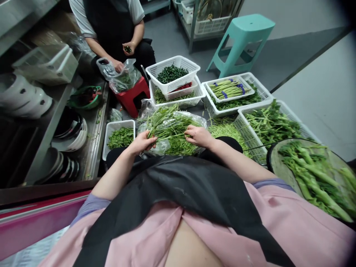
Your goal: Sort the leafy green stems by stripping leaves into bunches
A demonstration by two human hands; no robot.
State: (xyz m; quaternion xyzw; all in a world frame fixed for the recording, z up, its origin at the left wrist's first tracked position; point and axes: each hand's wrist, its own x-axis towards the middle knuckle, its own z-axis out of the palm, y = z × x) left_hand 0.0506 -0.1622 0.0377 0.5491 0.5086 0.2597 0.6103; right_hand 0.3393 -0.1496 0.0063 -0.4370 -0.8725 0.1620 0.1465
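Between my two hands stretches a loose bunch of thin-stemmed leafy greens (169, 124), above a clear plastic bag (198, 119). My left hand (143, 142) is closed around one end of the bunch. At the other end, the fingers of my right hand (198, 136) pinch the stems. More cut greens (180, 146) lie below, close to my lap. Left of my left hand stands a small white basket (134, 129) with picked green leaves (121, 137) in it.
Across from me a person (111, 29) handles a plastic bag on a red stool (130, 97). White baskets hold green chillies (172, 74), asparagus (229, 89) and leafy stalks (274, 124). Thick-stemmed vegetables (314, 174) lie at the right. A turquoise stool (251, 24) stands behind; shelving (96, 137) borders the left.
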